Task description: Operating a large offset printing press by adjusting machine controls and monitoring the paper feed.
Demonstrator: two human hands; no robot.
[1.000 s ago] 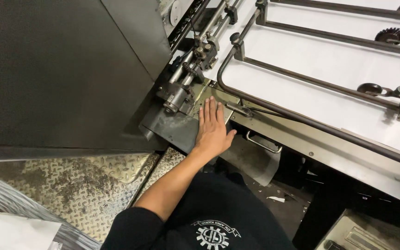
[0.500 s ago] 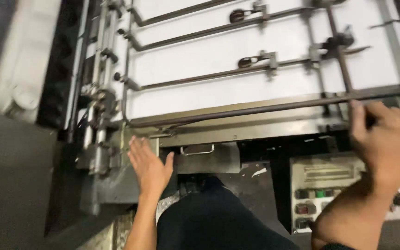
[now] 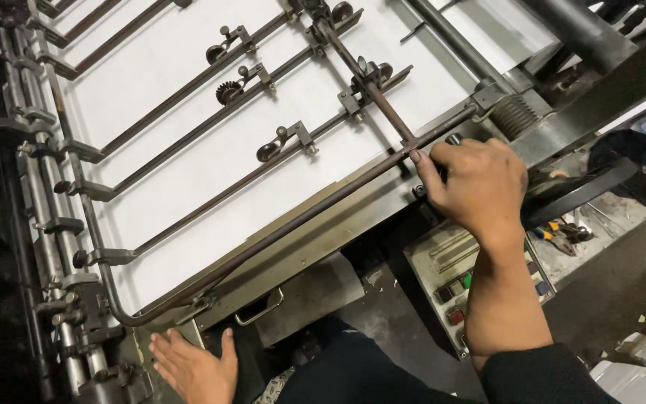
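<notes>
Clenched around the dark metal rail (image 3: 300,217) near its upper right end, the right hand (image 3: 476,183) has the grip, the rail's long axis slanting down-left across the front of the white sheet bed (image 3: 211,142) toward the left hand (image 3: 192,366), which lies flat and open on the machine's lower corner.

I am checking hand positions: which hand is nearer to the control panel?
Right. The right hand grips the bar just above the control panel; the left hand rests far off at the machine's lower left corner.
</notes>
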